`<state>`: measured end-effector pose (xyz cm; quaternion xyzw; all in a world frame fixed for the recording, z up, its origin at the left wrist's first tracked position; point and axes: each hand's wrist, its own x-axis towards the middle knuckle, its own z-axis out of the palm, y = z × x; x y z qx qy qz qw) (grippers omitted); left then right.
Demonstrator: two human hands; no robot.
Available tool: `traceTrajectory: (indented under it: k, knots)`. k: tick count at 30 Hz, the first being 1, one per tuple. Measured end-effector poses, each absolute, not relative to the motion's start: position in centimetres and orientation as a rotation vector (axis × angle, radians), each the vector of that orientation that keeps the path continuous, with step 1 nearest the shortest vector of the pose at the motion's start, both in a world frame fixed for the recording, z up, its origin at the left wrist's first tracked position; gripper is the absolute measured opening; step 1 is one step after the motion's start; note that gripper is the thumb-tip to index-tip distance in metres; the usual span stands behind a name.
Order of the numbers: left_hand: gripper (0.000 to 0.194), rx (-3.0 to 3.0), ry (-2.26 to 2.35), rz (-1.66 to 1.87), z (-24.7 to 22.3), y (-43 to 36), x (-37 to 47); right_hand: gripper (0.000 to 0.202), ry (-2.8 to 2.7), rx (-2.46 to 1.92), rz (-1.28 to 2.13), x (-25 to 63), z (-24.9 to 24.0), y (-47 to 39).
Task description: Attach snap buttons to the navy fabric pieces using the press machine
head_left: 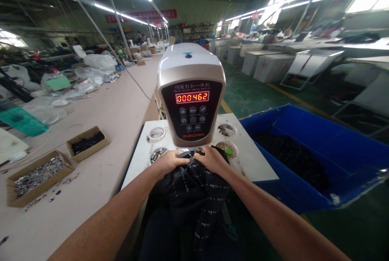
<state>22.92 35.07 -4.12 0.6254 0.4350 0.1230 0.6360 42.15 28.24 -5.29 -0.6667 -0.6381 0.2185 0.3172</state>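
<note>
Two forearms [121, 204] [270, 208], two hands [166, 163] [214, 160], one cloth [194, 180]

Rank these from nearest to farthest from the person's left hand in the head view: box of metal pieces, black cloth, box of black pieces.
1. Black cloth: held in the left hand.
2. Box of black pieces: left, on the table.
3. Box of metal pieces: farther left, same table.

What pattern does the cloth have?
The cloth is black with white print; best in head view.
</note>
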Motion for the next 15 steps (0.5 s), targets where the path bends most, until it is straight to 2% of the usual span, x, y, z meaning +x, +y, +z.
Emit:
traceTrajectory:
  k: [11,15]
  knots:
    - [0.036,1.436,1.039,0.386,-5.2,34.6,22.8,0.033,-1.736,-1.690,0.564,42.8,-5.7,27.9]
    - [0.040,1.418,1.047,0.408,-5.6,34.5,22.9,0.028,-1.695,-1.744,0.475,42.3,-6.1,27.9]
